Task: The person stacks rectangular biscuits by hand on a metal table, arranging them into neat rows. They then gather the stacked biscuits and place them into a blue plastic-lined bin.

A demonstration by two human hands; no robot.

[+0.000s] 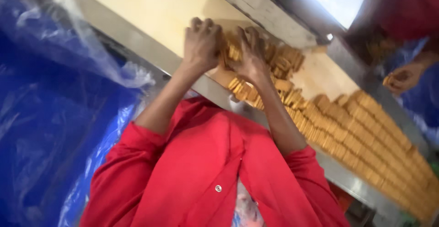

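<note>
A short stack of golden-brown biscuits (230, 51) is squeezed between the person's two hands, above the cream conveyor belt (151, 7). The biscuits stand on edge, too blurred to count. The left hand (201, 44) has its fingers curled and pressed against one end of the stack; the right hand (253, 53) has its fingers bent over the other end, clamping the biscuits between both palms. Both forearms reach forward out of red sleeves (137, 163), the wrists close together. Loose biscuits (283, 67) lie jumbled just beyond the hands, and long packed rows of biscuits (366, 135) run along the belt to the right. Blue plastic sheeting (50, 117) lies at the left. Another person's hand (404, 77) holds a biscuit at far right.
</note>
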